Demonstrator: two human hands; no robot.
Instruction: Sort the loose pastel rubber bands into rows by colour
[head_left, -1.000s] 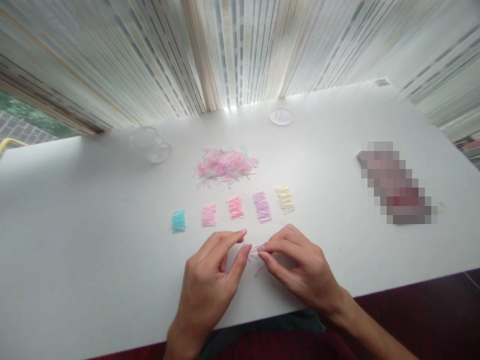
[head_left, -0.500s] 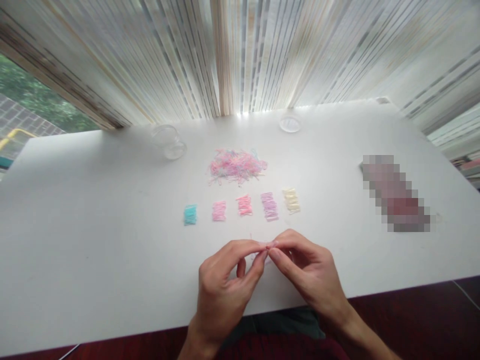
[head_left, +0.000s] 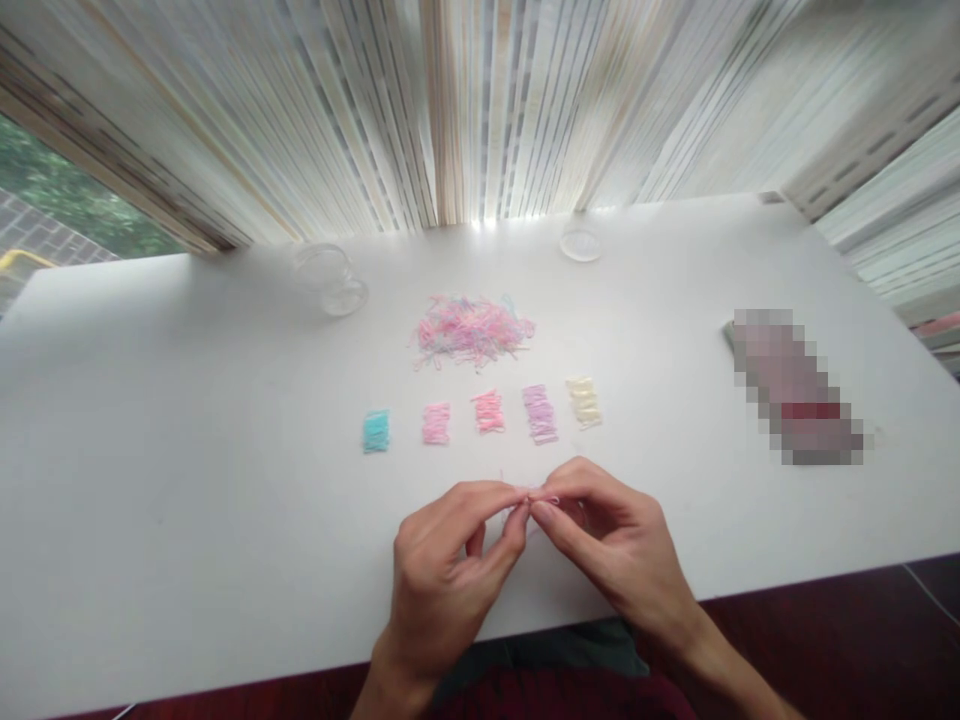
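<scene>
The left hand (head_left: 442,560), its fingertips parted a second ago, now meets the right hand (head_left: 622,540), so both pinch thin pale-pink looped strands (head_left: 555,499).

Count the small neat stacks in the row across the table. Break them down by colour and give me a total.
Turquoise stack: 1
Light pink stack: 1
Coral stack: 1
Purple stack: 1
Yellow stack: 1
Total: 5
</scene>
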